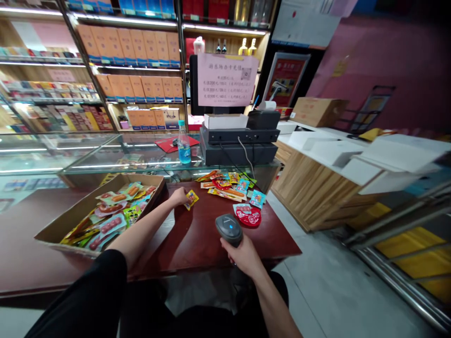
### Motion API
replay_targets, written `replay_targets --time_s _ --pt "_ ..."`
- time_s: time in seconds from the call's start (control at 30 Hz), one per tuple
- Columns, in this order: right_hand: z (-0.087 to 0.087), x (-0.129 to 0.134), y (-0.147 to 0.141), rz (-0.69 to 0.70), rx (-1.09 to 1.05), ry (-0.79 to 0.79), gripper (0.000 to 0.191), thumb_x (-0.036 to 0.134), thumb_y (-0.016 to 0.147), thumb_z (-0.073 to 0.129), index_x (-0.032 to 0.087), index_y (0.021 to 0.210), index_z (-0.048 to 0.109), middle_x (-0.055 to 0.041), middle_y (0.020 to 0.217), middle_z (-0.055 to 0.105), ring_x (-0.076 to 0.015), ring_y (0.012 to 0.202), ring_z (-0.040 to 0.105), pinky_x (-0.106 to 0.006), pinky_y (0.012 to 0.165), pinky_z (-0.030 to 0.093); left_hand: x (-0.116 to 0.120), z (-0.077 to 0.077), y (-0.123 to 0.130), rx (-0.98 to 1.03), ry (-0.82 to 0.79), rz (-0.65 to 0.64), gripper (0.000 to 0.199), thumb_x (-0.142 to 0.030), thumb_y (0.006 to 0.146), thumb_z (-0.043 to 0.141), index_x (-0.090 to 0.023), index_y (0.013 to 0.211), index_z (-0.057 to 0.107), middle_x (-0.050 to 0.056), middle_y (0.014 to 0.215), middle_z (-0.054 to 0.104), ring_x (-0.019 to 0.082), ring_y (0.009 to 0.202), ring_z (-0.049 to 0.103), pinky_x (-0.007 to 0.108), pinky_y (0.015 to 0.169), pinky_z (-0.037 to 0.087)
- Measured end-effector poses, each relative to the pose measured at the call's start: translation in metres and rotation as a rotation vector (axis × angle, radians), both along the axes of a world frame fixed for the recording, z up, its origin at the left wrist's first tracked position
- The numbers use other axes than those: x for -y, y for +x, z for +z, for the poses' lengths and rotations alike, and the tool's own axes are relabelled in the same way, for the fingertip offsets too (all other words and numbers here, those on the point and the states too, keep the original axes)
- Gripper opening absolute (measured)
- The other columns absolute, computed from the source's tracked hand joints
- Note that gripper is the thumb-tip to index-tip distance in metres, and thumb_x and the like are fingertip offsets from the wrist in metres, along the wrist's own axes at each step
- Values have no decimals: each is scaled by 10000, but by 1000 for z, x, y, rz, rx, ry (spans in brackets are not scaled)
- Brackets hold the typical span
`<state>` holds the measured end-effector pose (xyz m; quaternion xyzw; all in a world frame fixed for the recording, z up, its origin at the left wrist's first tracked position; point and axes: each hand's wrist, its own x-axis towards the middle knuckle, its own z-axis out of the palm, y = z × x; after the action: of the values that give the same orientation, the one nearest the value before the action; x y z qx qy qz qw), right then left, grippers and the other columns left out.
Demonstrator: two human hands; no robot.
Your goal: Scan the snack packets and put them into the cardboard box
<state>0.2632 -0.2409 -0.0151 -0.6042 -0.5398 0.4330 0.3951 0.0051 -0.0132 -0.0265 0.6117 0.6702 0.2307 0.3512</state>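
Observation:
My left hand (179, 197) is closed on a small yellow snack packet (191, 200) above the dark red table. In my right hand (243, 253) is a black barcode scanner (229, 228) with a blue light on top, my fingers wrapped round its handle. To the left, a cardboard box (49, 231) holds several packaged sausages and snacks (112, 223). Beyond my hands lies a loose pile of snack packets (229, 184). A red packet (251, 217) and a light blue packet (258, 199) lie nearer the table's right side.
Behind the table (197, 239) stands a glass counter (141, 145) with a blue drink bottle (183, 143) and a cash register (239, 145) carrying a pink paper sign (227, 80). Lit shelves line the back. A wooden cabinet (310, 188) stands to the right.

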Motion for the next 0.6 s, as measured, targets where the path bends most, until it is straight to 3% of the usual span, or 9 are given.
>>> replay_targets --time_s 0.1,0.3,0.43,0.6 --pt "0 -1 -8 43 12 9 289 450 786 679 176 843 606 -6 559 635 -145 391 562 -232 391 433 21 1 -10 36 -112 29 304 -183 494 876 -154 718 672 45 729 722 233 793 707 265 681 518" --pt "5 0 -28 151 38 17 277 434 805 664 168 871 626 1 523 610 -148 393 557 -235 401 441 68 14 -14 599 -250 31 533 -271 377 962 -141 835 722 64 817 760 217 758 722 303 697 563" --pt "10 2 -37 205 41 23 262 416 809 662 162 872 641 7 491 591 -150 401 561 -231 408 435 85 22 -12 640 -240 35 560 -310 318 980 -125 779 722 71 794 756 204 724 715 293 672 563" --pt "9 4 -43 203 25 -34 263 422 800 666 171 871 633 18 485 586 -148 381 554 -222 378 408 88 27 -5 702 -243 41 533 -297 365 978 -119 806 736 77 806 757 198 703 713 284 638 565"
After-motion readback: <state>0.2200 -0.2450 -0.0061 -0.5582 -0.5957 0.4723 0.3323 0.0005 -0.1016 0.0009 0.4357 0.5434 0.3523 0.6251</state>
